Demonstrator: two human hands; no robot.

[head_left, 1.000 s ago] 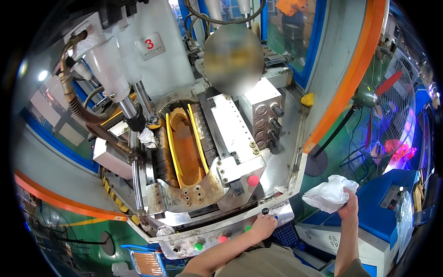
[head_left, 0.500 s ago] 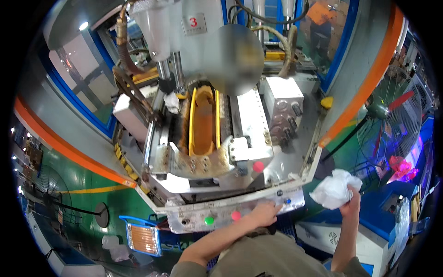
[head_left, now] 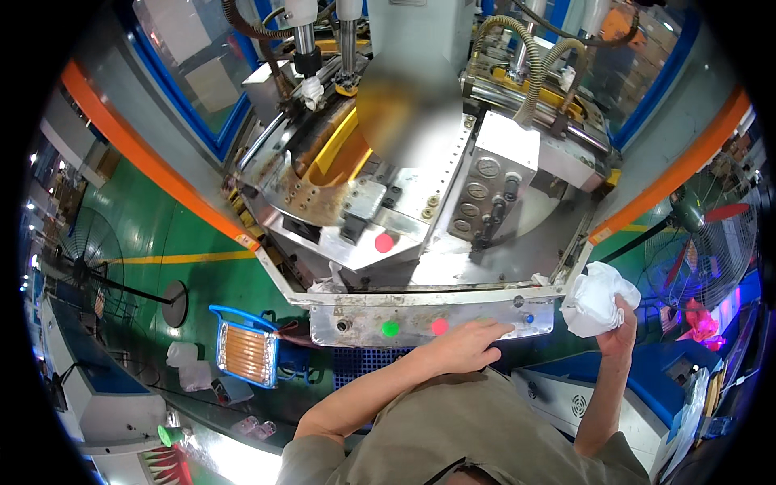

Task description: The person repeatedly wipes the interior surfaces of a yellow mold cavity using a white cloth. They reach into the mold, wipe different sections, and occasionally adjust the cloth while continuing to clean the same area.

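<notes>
My left hand (head_left: 469, 346) lies over the front control panel (head_left: 369, 323), with fingers stretched toward its right end and thumb apart. It holds nothing; its fingertips are near a blue button (head_left: 529, 318), and whether they touch the panel I cannot tell. Off the panel's right end, my right hand (head_left: 618, 333) is closed on a crumpled white cloth (head_left: 596, 301). A green button (head_left: 390, 329) and a red button (head_left: 440, 326) sit left of my left hand. Beyond the panel, a yellow trough-shaped mould (head_left: 338, 149) rests in the machine, partly hidden by a blurred round patch.
Orange-edged guards (head_left: 153, 158) flank the machine. A gauge block (head_left: 495, 182) stands on its bed. A blue-framed chair (head_left: 246, 346) and a floor fan (head_left: 85, 263) are at left. Another fan (head_left: 687, 214) and a blue-and-white cabinet (head_left: 594, 404) are at right.
The machine's bed and yellow mould have turned and now sit slanted. The panel appears higher in view. My left hand's fingers have spread, and my right hand still holds the cloth.
</notes>
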